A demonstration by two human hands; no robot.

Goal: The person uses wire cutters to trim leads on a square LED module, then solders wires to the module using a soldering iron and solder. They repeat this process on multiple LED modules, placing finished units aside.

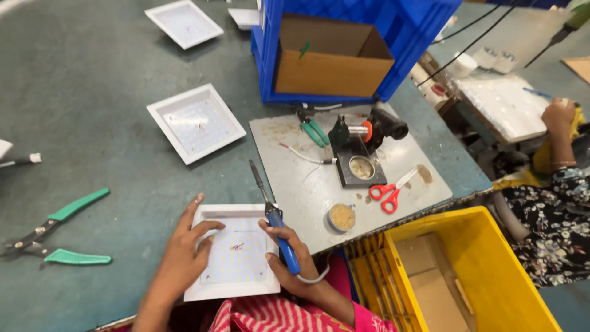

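A square white light panel (236, 255) with a grid of small diodes lies on the grey-green table at the near edge. My left hand (184, 252) rests flat on its left rim, fingers spread. My right hand (289, 258) grips the blue handle of a soldering iron (270, 212), whose dark tip points up and away from the panel, over its top right corner. A short red and white wire sits near the middle of the panel.
A grey board (307, 184) carries an iron stand (356, 147), red scissors (390, 193), green pliers (314, 131) and a round tin (341, 216). Two more white panels (195, 123) (183, 23) lie further off. Green cutters (55, 237), a blue crate with a cardboard box (332, 55), a yellow crate (485, 276). Another person (556, 184) at right.
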